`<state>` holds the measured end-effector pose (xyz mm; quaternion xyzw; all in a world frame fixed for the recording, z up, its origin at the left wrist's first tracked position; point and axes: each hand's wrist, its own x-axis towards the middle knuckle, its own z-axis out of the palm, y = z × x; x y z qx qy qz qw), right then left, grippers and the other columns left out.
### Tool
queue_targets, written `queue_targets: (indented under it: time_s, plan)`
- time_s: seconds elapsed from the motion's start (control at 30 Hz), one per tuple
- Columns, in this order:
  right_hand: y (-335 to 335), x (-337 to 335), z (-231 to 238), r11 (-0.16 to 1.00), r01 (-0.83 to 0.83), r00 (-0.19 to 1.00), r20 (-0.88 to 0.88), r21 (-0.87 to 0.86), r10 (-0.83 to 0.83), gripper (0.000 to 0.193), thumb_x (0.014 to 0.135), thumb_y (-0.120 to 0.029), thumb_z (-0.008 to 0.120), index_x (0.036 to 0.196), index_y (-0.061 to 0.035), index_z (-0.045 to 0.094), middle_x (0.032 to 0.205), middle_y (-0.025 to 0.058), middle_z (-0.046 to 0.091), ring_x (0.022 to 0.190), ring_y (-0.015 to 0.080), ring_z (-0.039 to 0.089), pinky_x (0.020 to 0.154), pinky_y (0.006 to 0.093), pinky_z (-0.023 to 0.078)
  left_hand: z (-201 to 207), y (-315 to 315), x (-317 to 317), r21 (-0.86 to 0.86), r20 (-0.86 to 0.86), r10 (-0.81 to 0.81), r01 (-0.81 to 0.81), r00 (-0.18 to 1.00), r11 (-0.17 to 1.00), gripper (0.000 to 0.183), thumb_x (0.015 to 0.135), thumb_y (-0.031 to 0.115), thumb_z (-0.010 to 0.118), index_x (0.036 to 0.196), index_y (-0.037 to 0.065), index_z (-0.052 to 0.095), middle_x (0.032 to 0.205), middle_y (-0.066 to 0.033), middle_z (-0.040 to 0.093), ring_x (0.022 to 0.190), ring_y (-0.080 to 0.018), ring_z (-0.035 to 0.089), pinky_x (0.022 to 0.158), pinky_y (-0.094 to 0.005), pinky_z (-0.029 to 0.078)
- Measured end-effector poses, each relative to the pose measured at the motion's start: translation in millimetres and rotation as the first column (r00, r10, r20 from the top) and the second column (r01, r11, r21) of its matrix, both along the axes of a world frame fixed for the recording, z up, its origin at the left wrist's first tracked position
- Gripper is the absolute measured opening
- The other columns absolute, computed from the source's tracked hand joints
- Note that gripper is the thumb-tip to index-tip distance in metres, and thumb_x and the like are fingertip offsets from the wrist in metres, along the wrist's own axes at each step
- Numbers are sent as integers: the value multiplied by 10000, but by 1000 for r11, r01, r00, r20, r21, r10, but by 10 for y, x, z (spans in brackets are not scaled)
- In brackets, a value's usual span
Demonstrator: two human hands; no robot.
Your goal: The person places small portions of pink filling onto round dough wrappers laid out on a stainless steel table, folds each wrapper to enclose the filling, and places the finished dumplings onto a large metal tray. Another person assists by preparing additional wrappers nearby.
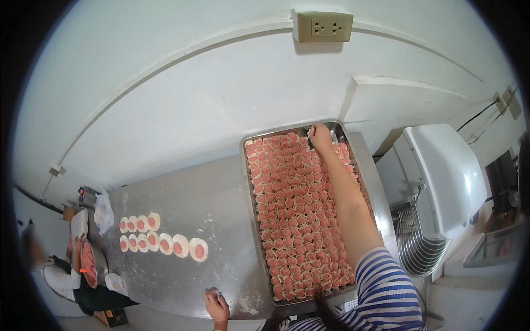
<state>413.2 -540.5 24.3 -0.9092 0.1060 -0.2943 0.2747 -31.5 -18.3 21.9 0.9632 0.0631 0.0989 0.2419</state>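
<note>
A large metal tray (255, 231) holds tight rows of small open-topped dumplings (298, 209) with pink meat filling. My right arm reaches across it to the far edge. There my right hand (321, 137) pinches a dumpling (311, 132), partly hidden by the fingers, over a dark gap in the rows. Near the table's front edge, left of the tray, is my left hand (217, 305). Its fingers are curled in, and whatever they hold is too small to make out. Round dough wrappers (180, 246) topped with pink filling lie in two rows on the table's left half.
Flour marks the steel table (182, 196). At the left a person (61, 276) stands by a metal bowl (101, 263) of pink meat, next to a plastic bag (103, 212). A white mixer with a wire guard (439, 182) stands right of the tray; a wall (221, 94) runs behind.
</note>
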Motion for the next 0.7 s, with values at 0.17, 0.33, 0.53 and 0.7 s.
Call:
queue_targets:
  time_s: [0.17, 0.33, 0.53, 0.7]
  plan:
    - [117, -23, 94, 992, -128, 984, -122, 18, 129, 196, 721, -33, 606, 913, 0, 589, 882, 225, 627, 867, 411, 595, 756, 467, 479, 32, -1, -10, 5, -24, 3, -3, 1000, 1000, 176, 823, 99, 518, 975, 12, 522, 952, -167, 503, 798, -351, 562, 691, -409, 478]
    - [121, -7, 195, 975, -212, 957, -186, 65, 221, 177, 739, -79, 641, 900, -10, 613, 867, 219, 642, 861, 405, 609, 743, 466, 485, 47, -12, 13, 8, -15, -15, 15, 1000, 1000, 184, 811, 90, 513, 975, 9, 522, 949, -169, 498, 795, -350, 557, 692, -408, 478]
    - [11, -3, 92, 926, -285, 942, -107, 247, 318, 236, 705, -98, 682, 923, -14, 646, 891, 199, 654, 872, 375, 626, 759, 433, 495, -25, 39, -5, 5, -7, -24, 24, 1000, 1000, 201, 802, 90, 504, 982, 1, 514, 945, -172, 489, 783, -348, 548, 694, -405, 471]
    - [-16, 29, 53, 977, -211, 946, -245, 37, 214, 224, 696, -112, 697, 904, -31, 684, 863, 197, 659, 842, 369, 636, 746, 393, 504, -4, 17, 2, -13, -19, -13, 13, 1000, 1000, 203, 805, 95, 503, 984, 1, 507, 938, -171, 484, 786, -349, 544, 697, -408, 467]
